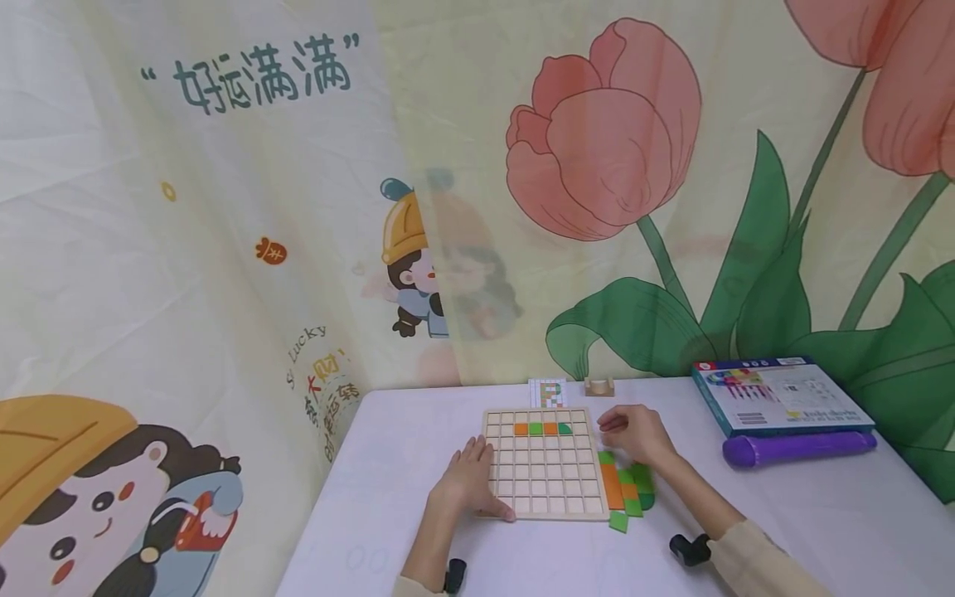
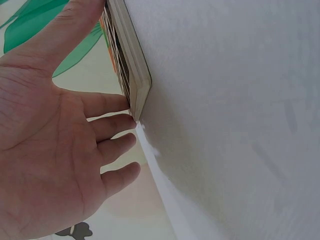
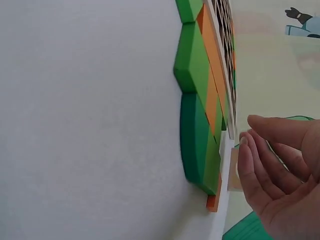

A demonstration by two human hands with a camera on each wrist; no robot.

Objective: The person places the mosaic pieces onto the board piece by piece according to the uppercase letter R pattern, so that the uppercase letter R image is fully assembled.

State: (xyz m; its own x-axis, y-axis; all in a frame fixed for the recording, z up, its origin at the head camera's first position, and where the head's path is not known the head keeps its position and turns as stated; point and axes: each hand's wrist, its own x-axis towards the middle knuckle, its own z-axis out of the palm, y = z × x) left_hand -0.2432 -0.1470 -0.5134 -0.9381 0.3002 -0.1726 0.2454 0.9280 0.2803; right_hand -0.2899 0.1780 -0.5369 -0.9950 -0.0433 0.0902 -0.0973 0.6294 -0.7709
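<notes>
A wooden grid board (image 1: 547, 473) lies on the white table. One of its upper rows holds orange and green blocks, with a dark green rounded block (image 1: 564, 429) at the row's right end. My left hand (image 1: 468, 481) rests along the board's left edge, thumb near the front corner; in the left wrist view its extended fingers (image 2: 112, 122) touch the board's side. Beyond the board's upper right edge hovers my right hand (image 1: 637, 431), fingers loosely bent. In the right wrist view, a gap separates thumb from fingers (image 3: 255, 165), with nothing visible between them.
Loose orange blocks (image 1: 612, 487) and green blocks (image 1: 618, 521) lie against the board's right side. Behind the board are a patterned card (image 1: 549, 393) and a small wooden holder (image 1: 599, 387). A flat box (image 1: 783, 402) and a purple tube (image 1: 798, 448) lie at back right, before a printed curtain.
</notes>
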